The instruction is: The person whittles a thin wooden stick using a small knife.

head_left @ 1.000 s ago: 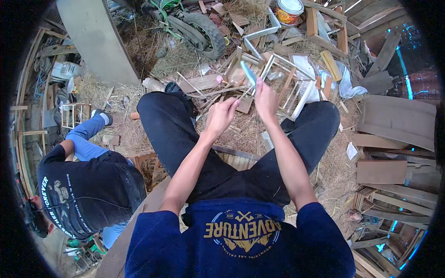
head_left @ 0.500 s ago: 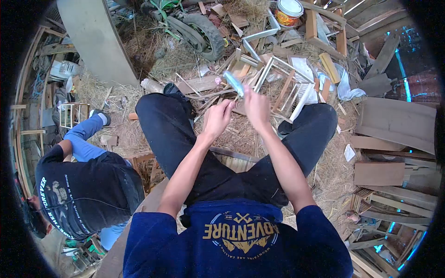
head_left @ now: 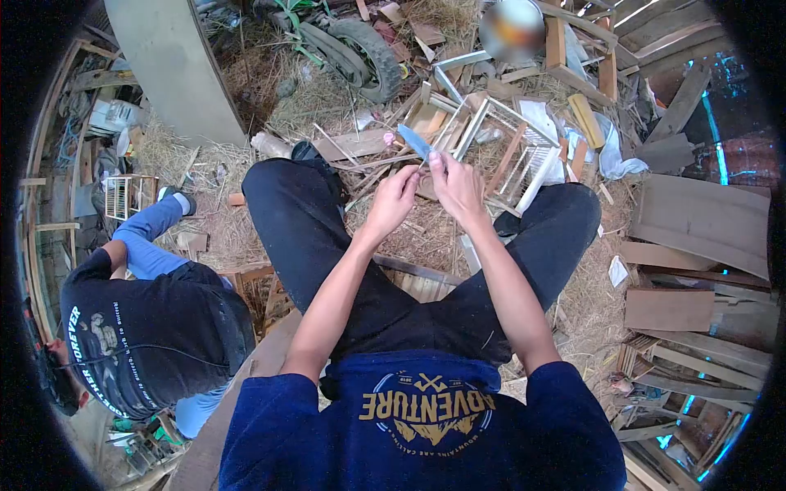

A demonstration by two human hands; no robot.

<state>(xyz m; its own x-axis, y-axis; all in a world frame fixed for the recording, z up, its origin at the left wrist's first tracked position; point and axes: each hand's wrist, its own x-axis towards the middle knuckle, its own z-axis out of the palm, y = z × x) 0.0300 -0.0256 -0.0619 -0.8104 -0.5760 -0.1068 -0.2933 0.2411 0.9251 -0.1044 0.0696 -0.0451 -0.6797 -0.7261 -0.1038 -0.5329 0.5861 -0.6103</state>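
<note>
My right hand (head_left: 460, 190) is wrapped round the handle of a knife (head_left: 415, 142), its bluish blade pointing up and left, away from me. Close beside it, my left hand (head_left: 391, 200) pinches a thin stick (head_left: 423, 168), mostly hidden by the fingers. The blade lies near the stick's end; whether they touch I cannot make out. Both hands are above the ground between my spread knees. Just beyond them on the straw lies a white slatted wooden frame (head_left: 524, 168), with scattered thin sticks (head_left: 334, 141) to its left.
Another person (head_left: 155, 335) sits at the left, near a small slatted cage (head_left: 129, 199). A wheel (head_left: 368, 61), a leaning board (head_left: 176, 65) and a bucket (head_left: 512, 31) are at the far side. Planks and panels (head_left: 670, 308) are stacked along the right.
The knife and right hand have shifted slightly; the blade, blurred before, is sharper now. My left hand has moved a little to the right, staying close to the knife.
</note>
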